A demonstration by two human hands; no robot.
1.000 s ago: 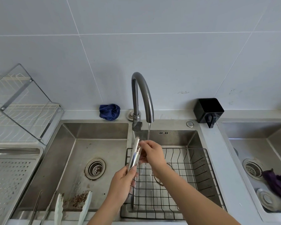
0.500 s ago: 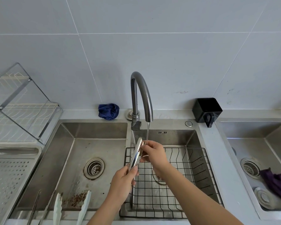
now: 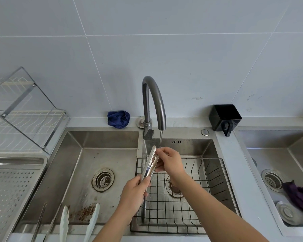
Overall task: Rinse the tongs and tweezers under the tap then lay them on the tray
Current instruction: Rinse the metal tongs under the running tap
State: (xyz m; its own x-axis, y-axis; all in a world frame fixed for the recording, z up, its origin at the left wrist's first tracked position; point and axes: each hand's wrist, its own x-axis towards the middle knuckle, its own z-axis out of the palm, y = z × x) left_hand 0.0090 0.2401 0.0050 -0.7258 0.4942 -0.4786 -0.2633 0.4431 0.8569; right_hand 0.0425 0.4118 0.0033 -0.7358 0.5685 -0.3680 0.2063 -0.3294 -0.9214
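1. Left hand grips metal tongs at handle end, over wire basket's back-left corner.
2. Right hand pinches their toothed tips under tap stream.
3. White tongs, tweezers lean on left sink's front edge.

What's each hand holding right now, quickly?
Left hand: grips the tongs at the handle end.
Right hand: pinches the tongs near the toothed tips, under the tap stream.

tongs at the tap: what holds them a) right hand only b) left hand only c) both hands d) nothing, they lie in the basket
C: the left hand grips the tongs at the lower end and the right hand pinches near the toothed tips.
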